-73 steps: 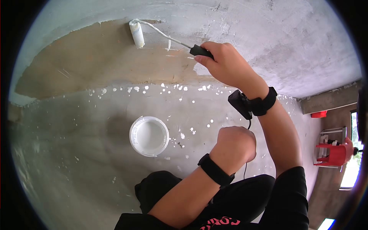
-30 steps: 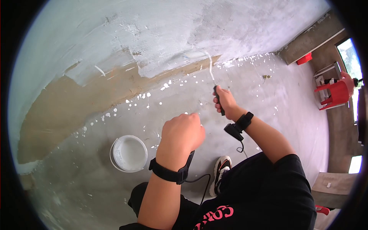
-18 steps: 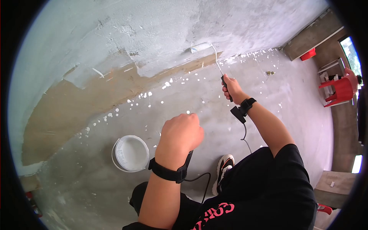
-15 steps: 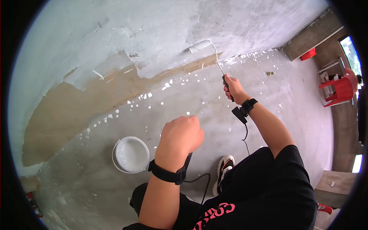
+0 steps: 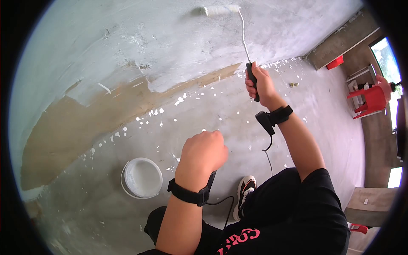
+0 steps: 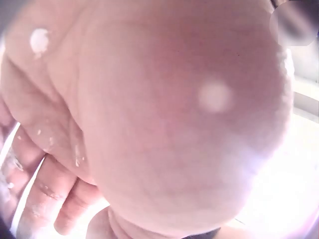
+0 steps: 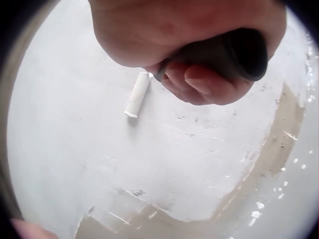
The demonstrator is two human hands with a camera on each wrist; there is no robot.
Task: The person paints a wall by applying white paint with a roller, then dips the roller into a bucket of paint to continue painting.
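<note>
My right hand (image 5: 264,87) grips the black handle of a paint roller (image 5: 222,10), fingers and thumb wrapped around it. The white roller sleeve is up against the wall (image 5: 178,40), on its whitish painted part. In the right wrist view the same paint roller (image 7: 137,95) lies at the wall below the fist. My left hand (image 5: 203,152) hangs in front of the body, nearest the white bucket, holding nothing. Its palm and loosely bent fingers (image 6: 52,184), dotted with white paint, show in the left wrist view.
A white bucket (image 5: 144,177) with paint inside stands on the grey floor (image 5: 114,221) at left. Paint drops speckle the floor along the wall's foot. A bare brown strip (image 5: 85,123) runs low on the wall. A red chair (image 5: 369,102) stands far right. One shoe (image 5: 245,195) is below.
The head view has swung to the right from the brown patch. My right hand has moved the paint roller right, then up the wall. The left hand has stayed idle.
</note>
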